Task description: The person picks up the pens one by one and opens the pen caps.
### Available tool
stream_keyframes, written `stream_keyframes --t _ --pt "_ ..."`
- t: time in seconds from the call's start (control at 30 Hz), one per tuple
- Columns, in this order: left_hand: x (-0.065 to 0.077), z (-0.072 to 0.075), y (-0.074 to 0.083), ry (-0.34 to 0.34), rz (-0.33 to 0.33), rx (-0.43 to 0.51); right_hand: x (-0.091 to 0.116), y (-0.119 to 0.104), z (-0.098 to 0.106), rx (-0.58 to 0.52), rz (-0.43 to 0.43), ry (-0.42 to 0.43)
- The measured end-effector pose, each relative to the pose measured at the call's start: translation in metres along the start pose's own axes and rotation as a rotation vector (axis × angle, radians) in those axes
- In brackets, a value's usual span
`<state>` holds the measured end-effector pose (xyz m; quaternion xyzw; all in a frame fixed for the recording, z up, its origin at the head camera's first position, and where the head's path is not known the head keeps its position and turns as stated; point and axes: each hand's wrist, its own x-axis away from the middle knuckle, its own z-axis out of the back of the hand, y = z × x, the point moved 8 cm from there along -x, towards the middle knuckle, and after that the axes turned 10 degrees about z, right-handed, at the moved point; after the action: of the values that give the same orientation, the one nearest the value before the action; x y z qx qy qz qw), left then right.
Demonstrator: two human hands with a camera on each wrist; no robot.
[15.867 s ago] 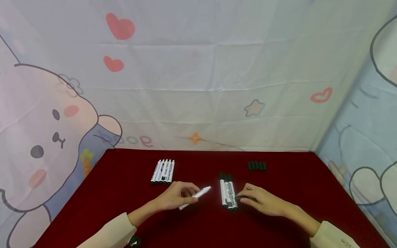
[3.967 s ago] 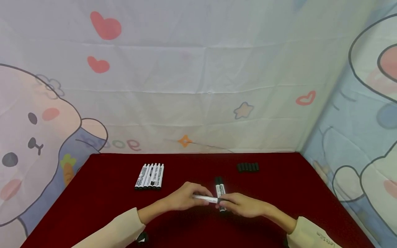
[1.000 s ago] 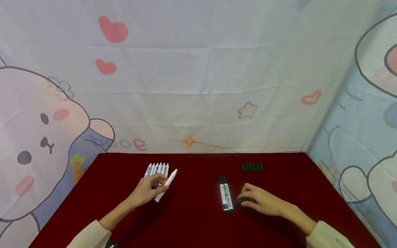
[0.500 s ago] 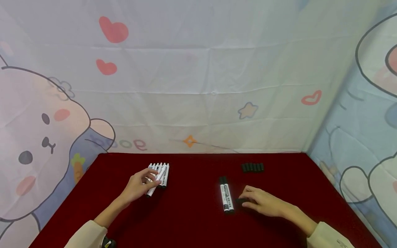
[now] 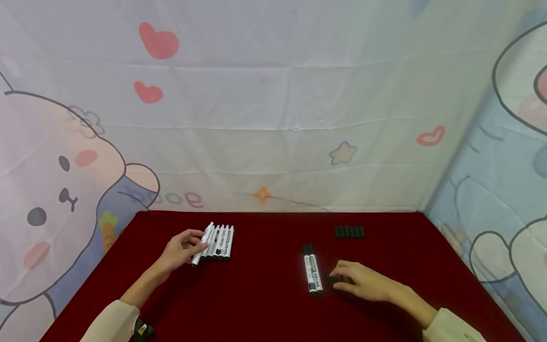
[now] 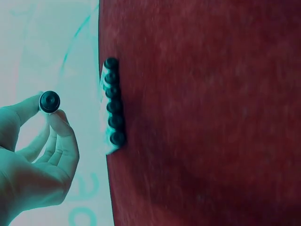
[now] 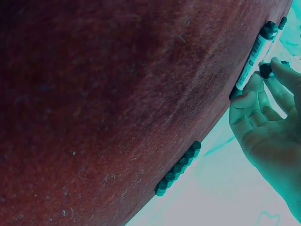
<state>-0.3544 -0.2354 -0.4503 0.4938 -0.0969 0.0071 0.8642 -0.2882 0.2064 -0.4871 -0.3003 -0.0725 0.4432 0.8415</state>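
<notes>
My left hand (image 5: 181,249) pinches an uncapped white marker (image 5: 202,247) between thumb and fingers, its bare tip pointing away from me. It is at the left end of a row of several uncapped markers (image 5: 224,242). The left wrist view shows the black end of the held marker (image 6: 50,101) apart from the row (image 6: 114,101). My right hand (image 5: 363,281) pinches a black marker cap (image 5: 331,279), also seen as a dark cap (image 7: 266,70) in the right wrist view. Just left of that hand lie two capped markers (image 5: 313,273) side by side.
Several black caps (image 5: 349,232) lie in a row at the back right of the red-covered table (image 5: 265,294). A pale printed cloth (image 5: 239,118) hangs behind the table, and another stretch of it stands at the right.
My left hand has carried the uncapped marker leftward, from over the row's right side to its left end. The right hand stays almost still with the cap.
</notes>
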Motion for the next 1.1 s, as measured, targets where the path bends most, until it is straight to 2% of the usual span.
stream_keyframes --t 0.23,0.37,0.7,0.83,1.1 --pt "-0.013 0.015 -0.013 0.005 0.01 -0.01 0.001 0.001 -0.001 0.005 -0.002 -0.005" --pt "-0.022 0.023 -0.026 0.022 0.045 -0.019 0.002 0.002 -0.002 0.003 -0.005 -0.008" --pt "-0.031 0.031 -0.052 0.042 0.112 -0.039 0.001 0.001 -0.005 0.003 0.008 -0.016" --pt "-0.035 0.031 -0.055 0.06 0.13 -0.041 0.001 0.001 -0.005 0.0 0.004 -0.018" --pt "-0.045 0.028 -0.052 0.081 0.128 -0.101 0.001 -0.001 -0.005 0.002 0.007 -0.023"
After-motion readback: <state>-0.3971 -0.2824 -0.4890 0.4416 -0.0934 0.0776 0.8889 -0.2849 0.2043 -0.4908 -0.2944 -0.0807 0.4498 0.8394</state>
